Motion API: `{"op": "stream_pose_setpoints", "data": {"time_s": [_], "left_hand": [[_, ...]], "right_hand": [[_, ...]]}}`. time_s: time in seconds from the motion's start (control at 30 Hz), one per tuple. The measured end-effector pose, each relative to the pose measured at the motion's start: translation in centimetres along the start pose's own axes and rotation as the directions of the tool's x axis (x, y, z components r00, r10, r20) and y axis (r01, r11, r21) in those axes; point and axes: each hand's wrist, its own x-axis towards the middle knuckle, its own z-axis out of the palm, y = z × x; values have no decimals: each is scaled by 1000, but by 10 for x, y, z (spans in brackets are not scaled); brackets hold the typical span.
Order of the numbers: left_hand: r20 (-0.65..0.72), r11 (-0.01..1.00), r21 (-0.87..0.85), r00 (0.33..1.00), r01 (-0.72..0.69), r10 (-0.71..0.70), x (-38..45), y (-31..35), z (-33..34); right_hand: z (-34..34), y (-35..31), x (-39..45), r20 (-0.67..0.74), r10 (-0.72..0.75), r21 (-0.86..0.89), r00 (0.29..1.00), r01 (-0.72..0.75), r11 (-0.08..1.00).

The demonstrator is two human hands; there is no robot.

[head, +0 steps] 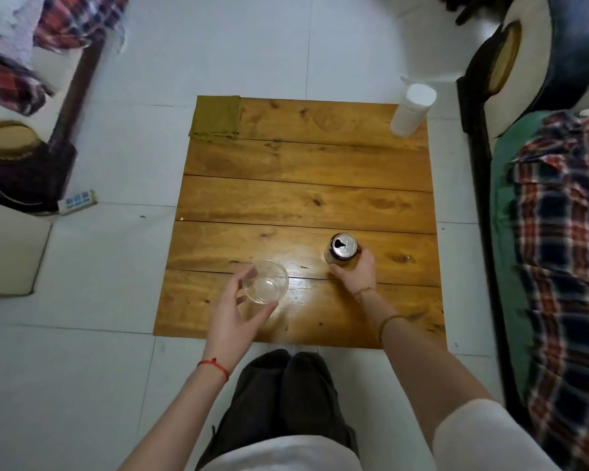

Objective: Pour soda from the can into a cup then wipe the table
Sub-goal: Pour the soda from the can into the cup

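An opened soda can (341, 249) stands upright on the wooden table (303, 198), near its front right. My right hand (356, 271) grips the can's side from the near right. A clear, empty glass cup (266, 281) stands at the front middle. My left hand (233, 312) reaches round the cup with fingers spread, thumb at the near rim and fingers at the left side; whether it grips the cup I cannot tell. An olive green cloth (215, 117) lies folded on the far left corner.
A white cylindrical container (411, 108) stands on the table's far right corner. Sofas with plaid fabric flank the table, one on the right (558, 232) and one on the left (14, 79). A power strip (77, 199) lies on the white tiled floor at the left.
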Motion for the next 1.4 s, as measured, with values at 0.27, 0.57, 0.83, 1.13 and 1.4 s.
{"op": "stream_pose_setpoints", "data": {"time_s": [0.27,0.57,0.83,1.13,1.4], "left_hand": [[-3,1000,-6,1000,24,-24,20,-18,12],[14,999,-29,1000,-25,25,32,43,-15],[35,983,2,982,-186,186,38,128,-45],[16,951,-57,952,-305,306,22,181,-58],[20,934,-55,935,-354,355,10,204,-66]], "right_hand": [[20,15,22,-142,-138,59,980,147,987],[-44,-47,-28,-102,-312,167,945,325,931],[-133,-148,-97,-112,-621,47,776,628,776],[-198,-213,-160,15,-794,-257,607,770,584],[-224,-238,-196,86,-836,-443,543,772,456]]}}
